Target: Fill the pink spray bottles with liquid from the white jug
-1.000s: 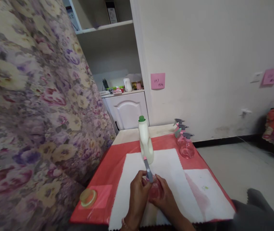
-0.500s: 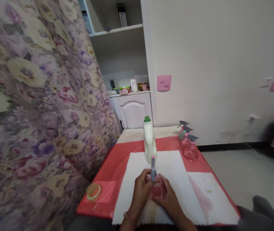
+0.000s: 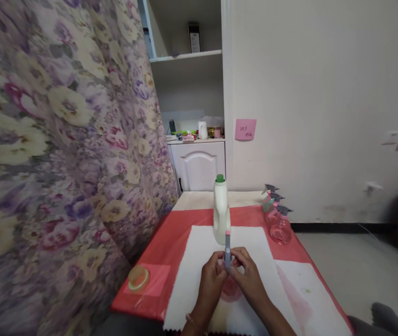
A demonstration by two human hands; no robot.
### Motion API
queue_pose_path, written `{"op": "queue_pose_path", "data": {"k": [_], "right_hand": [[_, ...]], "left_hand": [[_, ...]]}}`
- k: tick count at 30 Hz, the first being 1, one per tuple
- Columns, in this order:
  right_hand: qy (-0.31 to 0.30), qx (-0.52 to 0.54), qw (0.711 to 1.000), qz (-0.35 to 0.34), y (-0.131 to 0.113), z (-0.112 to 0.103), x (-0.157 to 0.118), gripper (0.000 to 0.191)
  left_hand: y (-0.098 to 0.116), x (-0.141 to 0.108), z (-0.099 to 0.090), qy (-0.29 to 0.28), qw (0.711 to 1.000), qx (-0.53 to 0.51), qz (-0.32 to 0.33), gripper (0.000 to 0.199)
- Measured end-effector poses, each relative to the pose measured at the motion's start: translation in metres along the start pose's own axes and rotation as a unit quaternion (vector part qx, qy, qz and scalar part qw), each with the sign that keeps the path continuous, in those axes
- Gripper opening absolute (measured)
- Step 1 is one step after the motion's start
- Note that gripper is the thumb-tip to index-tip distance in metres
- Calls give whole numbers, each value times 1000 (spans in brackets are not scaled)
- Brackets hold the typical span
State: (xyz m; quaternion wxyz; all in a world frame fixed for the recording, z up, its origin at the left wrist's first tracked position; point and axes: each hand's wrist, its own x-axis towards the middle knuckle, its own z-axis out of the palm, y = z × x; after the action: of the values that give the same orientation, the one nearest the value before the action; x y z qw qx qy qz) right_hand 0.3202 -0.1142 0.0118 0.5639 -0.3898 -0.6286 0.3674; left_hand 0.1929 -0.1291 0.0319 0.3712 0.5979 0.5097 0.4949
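Note:
A pink see-through spray bottle (image 3: 231, 290) with a grey spray head (image 3: 227, 252) stands upright on a white cloth (image 3: 192, 280) near the front of the table. Both hands are at its top. The fingers of my left hand (image 3: 212, 280) are closed on the left side of the spray head's collar. From the right, my right hand (image 3: 251, 280) pinches the same collar. Just behind them stands a pale green bottle (image 3: 221, 210) with a green top.
Several similar spray bottles (image 3: 280, 231) stand in a row at the table's right back. A roll of tape (image 3: 138, 279) lies on a pink sheet at the left. Flowered curtain (image 3: 80, 186) hangs along the table's left side.
My right hand has moved up from the bottle's body to the collar of the spray head. My left hand stays by the collar. The whole view has shifted slightly.

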Motion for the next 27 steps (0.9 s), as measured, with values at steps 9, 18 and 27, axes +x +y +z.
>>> {"op": "queue_pose_path", "data": {"k": [9, 18, 27], "right_hand": [[-4, -15, 1000, -4, 4, 3, 2, 29], [-10, -29, 999, -27, 8, 0, 3, 19], [-9, -51, 998, -32, 10, 0, 5, 10]], "left_hand": [[-8, -3, -2, -11, 1000, -18, -22, 31], [10, -2, -19, 27, 999, -27, -6, 29], [26, 22, -14, -12, 999, -31, -12, 23]]}}
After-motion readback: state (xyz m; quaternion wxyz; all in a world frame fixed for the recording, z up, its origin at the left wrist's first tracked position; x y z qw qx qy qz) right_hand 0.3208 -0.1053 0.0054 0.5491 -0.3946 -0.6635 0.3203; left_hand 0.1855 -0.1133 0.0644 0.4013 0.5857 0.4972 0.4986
